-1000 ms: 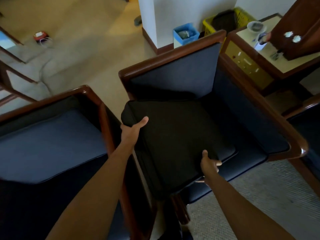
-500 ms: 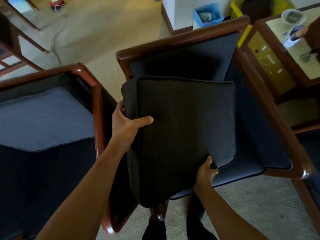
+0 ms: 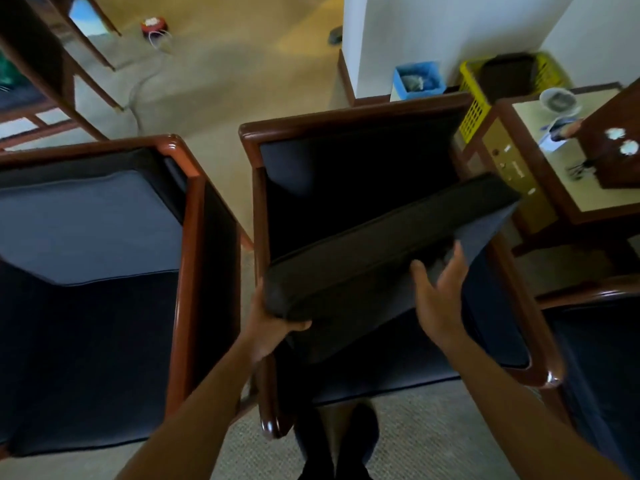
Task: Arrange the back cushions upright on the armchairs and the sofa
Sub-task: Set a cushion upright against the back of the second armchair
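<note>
Standing over two armchairs set side by side, the person looks down past both arms. Middle armchair [image 3: 349, 123]: wooden frame, dark blue seat, backrest panel bare, which is likely why the cushion is being carried toward it. Left armchair [image 3: 180, 216]: its own blue cushion [image 3: 86, 223] lies flat or slightly tilted on the seat, not upright, so by the task's measure that one is not yet done. A third seat shows only as a dark edge at far right. Side bench [image 3: 595, 206] sits just beside the middle chair's right arm, with small clutter on top, too blurred to name.

Back cushion [image 3: 388, 244]: dark, thick, held in the air above the middle seat, touching neither seat nor backrest. Long edge faces the camera; the right end rides higher than the left, reaching over the chair's right arm. The tilt reads as a mid-turn, bringing the slab edge-on so it can stand against the back.

Left hand [image 3: 273, 327]: cupped under the lower left corner, thumb pinching up the near face, carrying the weight. Right hand [image 3: 440, 292]: fingers spread, palm laid against the near side, steadying and steering rather than clamping.

Yellow crate [image 3: 474, 109] and blue bin [image 3: 415, 79] stand against the wall behind.
</note>
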Action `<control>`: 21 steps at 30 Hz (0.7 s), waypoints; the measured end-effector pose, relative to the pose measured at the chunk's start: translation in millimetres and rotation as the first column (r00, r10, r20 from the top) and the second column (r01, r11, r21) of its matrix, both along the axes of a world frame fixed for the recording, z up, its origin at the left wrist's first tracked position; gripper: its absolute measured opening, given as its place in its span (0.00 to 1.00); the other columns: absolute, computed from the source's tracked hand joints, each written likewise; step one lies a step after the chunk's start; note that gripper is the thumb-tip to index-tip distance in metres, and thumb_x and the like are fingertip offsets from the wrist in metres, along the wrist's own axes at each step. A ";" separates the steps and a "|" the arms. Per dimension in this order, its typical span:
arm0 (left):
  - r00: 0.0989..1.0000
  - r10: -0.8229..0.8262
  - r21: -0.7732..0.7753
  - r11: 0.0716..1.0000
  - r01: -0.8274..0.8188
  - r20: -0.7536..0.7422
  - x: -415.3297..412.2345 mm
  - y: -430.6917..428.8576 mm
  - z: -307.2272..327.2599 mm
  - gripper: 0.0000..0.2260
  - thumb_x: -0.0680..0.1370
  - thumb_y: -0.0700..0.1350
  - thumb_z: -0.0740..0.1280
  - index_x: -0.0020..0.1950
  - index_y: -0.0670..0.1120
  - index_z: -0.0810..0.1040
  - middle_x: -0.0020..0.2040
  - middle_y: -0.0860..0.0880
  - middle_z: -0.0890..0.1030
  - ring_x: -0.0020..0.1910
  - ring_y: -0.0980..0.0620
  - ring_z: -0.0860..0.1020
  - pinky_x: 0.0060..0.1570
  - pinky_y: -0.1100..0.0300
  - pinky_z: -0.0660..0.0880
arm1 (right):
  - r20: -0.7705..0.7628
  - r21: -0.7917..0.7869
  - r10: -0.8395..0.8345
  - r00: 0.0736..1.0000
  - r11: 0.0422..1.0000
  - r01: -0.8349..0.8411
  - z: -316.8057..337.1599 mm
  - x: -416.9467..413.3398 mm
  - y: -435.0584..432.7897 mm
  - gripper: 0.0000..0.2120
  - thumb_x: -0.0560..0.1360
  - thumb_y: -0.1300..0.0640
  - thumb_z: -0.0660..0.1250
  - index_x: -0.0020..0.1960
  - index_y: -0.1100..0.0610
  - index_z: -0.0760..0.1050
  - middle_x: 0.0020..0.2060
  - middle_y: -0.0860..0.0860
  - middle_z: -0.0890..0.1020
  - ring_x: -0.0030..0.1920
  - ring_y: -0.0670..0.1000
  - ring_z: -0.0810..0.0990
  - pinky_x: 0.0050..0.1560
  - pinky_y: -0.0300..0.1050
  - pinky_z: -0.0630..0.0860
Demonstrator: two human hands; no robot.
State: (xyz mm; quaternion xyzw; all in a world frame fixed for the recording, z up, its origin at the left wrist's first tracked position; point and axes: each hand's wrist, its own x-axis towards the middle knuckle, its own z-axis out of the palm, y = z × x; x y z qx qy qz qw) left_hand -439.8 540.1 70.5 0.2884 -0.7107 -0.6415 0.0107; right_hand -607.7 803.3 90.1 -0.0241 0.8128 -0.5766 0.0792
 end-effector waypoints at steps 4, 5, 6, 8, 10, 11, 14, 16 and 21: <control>0.991 0.004 -0.006 1.000 -0.004 0.132 44.8 -14.2 -24.0 0.37 0.63 0.37 0.86 0.57 0.73 0.79 0.62 0.59 0.84 0.64 0.53 0.83 0.56 0.55 0.84 | -0.269 0.727 0.692 0.671 0.602 -0.329 54.1 -21.0 -9.1 0.53 0.73 0.44 0.75 0.84 0.47 0.43 0.84 0.53 0.42 0.83 0.57 0.38 0.80 0.66 0.49; 0.990 -0.001 -0.015 1.000 0.003 0.139 50.0 -12.6 -25.2 0.37 0.64 0.38 0.86 0.59 0.72 0.78 0.62 0.58 0.84 0.64 0.54 0.83 0.54 0.59 0.84 | -0.164 0.843 0.848 0.505 0.386 -0.374 59.5 -26.5 -14.5 0.56 0.71 0.41 0.75 0.84 0.47 0.41 0.84 0.54 0.39 0.82 0.58 0.35 0.79 0.69 0.46; 0.989 -0.009 -0.026 1.000 0.013 0.148 51.7 -9.3 -24.6 0.37 0.64 0.39 0.86 0.61 0.71 0.77 0.61 0.56 0.84 0.63 0.57 0.82 0.53 0.63 0.82 | -0.015 0.900 0.926 0.376 0.177 -0.399 62.2 -31.2 -20.8 0.59 0.70 0.37 0.75 0.84 0.48 0.38 0.83 0.54 0.36 0.82 0.59 0.33 0.79 0.70 0.43; 0.987 -0.004 -0.048 0.999 0.012 0.160 51.9 0.9 -21.1 0.39 0.65 0.39 0.86 0.67 0.65 0.73 0.62 0.56 0.82 0.61 0.64 0.80 0.54 0.68 0.79 | 0.215 0.899 0.941 0.263 -0.085 -0.430 60.1 -40.4 -32.5 0.62 0.68 0.29 0.72 0.82 0.46 0.31 0.82 0.52 0.33 0.81 0.58 0.30 0.78 0.70 0.38; 0.988 0.028 -0.062 0.998 -0.018 0.154 53.9 11.5 -18.0 0.41 0.66 0.37 0.85 0.71 0.61 0.70 0.64 0.57 0.80 0.63 0.63 0.79 0.61 0.60 0.79 | 0.268 0.882 0.931 0.247 -0.134 -0.452 55.7 -48.8 -43.6 0.64 0.66 0.23 0.68 0.82 0.45 0.30 0.83 0.52 0.42 0.83 0.59 0.38 0.78 0.70 0.38; 0.988 0.039 -0.054 0.998 -0.031 0.148 55.7 16.4 -16.2 0.42 0.67 0.36 0.84 0.72 0.61 0.69 0.65 0.57 0.79 0.65 0.60 0.78 0.65 0.53 0.79 | 0.270 0.886 0.932 0.242 -0.141 -0.442 55.0 -51.4 -48.6 0.64 0.65 0.21 0.66 0.82 0.46 0.32 0.82 0.53 0.49 0.82 0.59 0.45 0.78 0.70 0.40; 0.996 0.015 -0.020 1.000 -0.014 0.091 59.0 25.0 -9.0 0.49 0.67 0.38 0.84 0.78 0.64 0.61 0.70 0.58 0.75 0.69 0.62 0.75 0.69 0.50 0.77 | 0.257 0.901 0.942 0.215 -0.153 -0.406 52.9 -60.1 -54.7 0.63 0.61 0.20 0.67 0.83 0.49 0.43 0.77 0.54 0.61 0.78 0.59 0.59 0.80 0.63 0.48; 0.999 0.017 0.002 1.000 -0.017 0.049 56.1 27.3 -3.7 0.57 0.65 0.41 0.86 0.83 0.65 0.54 0.73 0.63 0.72 0.70 0.68 0.72 0.66 0.61 0.77 | 0.256 0.901 0.948 0.191 -0.163 -0.401 52.5 -74.7 -49.0 0.61 0.60 0.27 0.74 0.82 0.49 0.49 0.76 0.54 0.63 0.77 0.58 0.62 0.79 0.59 0.54; 0.985 0.172 -0.021 0.985 -0.172 0.012 25.2 29.9 6.3 0.50 0.63 0.32 0.86 0.75 0.60 0.66 0.64 0.68 0.80 0.65 0.66 0.78 0.56 0.68 0.79 | 0.271 0.915 0.933 0.237 -0.174 -0.364 63.0 -117.4 -33.9 0.54 0.63 0.32 0.76 0.80 0.50 0.55 0.68 0.51 0.71 0.68 0.55 0.71 0.72 0.54 0.63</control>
